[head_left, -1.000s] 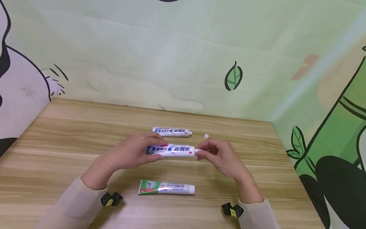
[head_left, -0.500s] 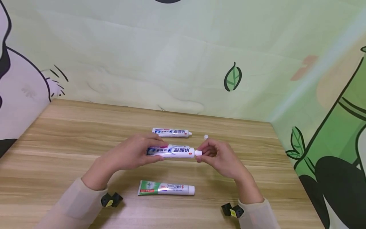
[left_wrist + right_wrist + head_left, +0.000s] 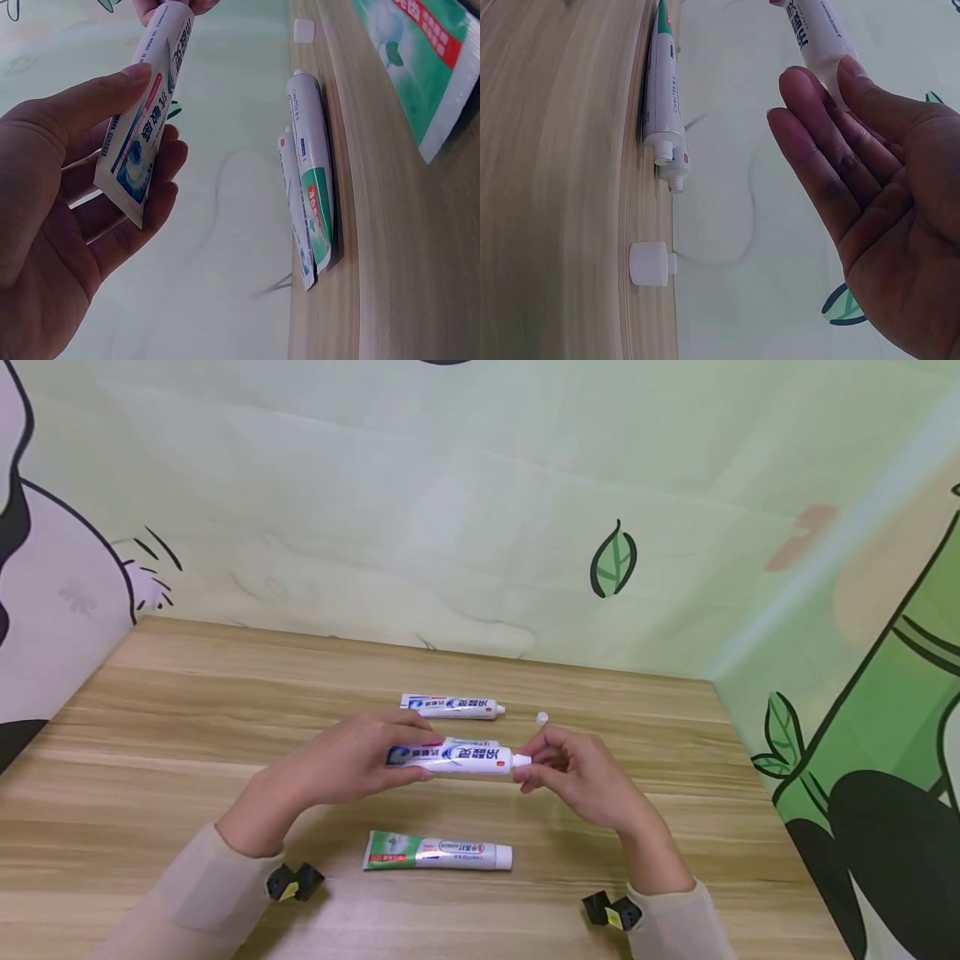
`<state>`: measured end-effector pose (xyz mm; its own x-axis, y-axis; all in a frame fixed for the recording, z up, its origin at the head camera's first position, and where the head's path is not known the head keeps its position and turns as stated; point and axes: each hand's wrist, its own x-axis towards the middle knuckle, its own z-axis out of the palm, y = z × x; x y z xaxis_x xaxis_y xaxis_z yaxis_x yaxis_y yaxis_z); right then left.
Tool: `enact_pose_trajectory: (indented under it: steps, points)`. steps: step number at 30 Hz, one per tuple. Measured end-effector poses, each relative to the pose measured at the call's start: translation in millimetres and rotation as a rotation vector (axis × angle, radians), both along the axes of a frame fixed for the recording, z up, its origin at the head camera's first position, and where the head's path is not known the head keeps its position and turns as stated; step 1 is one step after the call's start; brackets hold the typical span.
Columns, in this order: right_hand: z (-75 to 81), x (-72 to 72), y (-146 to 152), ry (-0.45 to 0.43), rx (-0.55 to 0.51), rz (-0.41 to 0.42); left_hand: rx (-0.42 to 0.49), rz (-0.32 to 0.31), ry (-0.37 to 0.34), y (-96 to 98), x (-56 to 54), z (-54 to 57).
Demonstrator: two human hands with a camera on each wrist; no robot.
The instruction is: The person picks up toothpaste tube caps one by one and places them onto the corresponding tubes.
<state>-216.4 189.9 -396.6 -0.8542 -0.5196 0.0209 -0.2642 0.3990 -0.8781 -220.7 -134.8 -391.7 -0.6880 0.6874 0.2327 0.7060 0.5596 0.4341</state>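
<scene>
My left hand (image 3: 367,756) grips a white and blue toothpaste tube (image 3: 480,760) by its flat tail end, thumb on the near side. The tube is held level above the table, nozzle end to the right. There the thumb and index finger of my right hand (image 3: 588,772) pinch its white cap (image 3: 521,761), the other fingers loosely bent. Beyond lies a smaller toothpaste tube (image 3: 453,707) with a bare nozzle. A green and white tube (image 3: 307,142), also uncapped, lies beside it, mostly hidden behind the held tube in the head view.
A capped green and white toothpaste tube (image 3: 438,852) lies nearer the body. On the table (image 3: 225,693) sits a loose white cap (image 3: 542,718); the right wrist view shows a larger cap (image 3: 649,263) in front of a smaller one (image 3: 673,264). A printed cloth backdrop (image 3: 450,527) rises behind.
The right thumb and fingers have shifted on the cap, loosening so that more of it shows, and now lie against its end. The left hand and tube stay nearly in place.
</scene>
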Motion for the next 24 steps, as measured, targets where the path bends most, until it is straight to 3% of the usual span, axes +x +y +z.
enact_pose_trajectory:
  steps: [7,16,24]
  points:
    - [0.9,0.4,-0.2,-0.023,-0.023,0.036,0.004,-0.009,0.003,0.0,0.2,0.3]
    - [1.2,-0.6,-0.1,0.027,0.006,0.089,-0.003,-0.013,-0.012,-0.5,0.7,1.3]
    - [-0.4,-0.7,-0.2,0.054,0.021,0.081,-0.004,-0.024,0.01,-0.7,0.0,0.9]
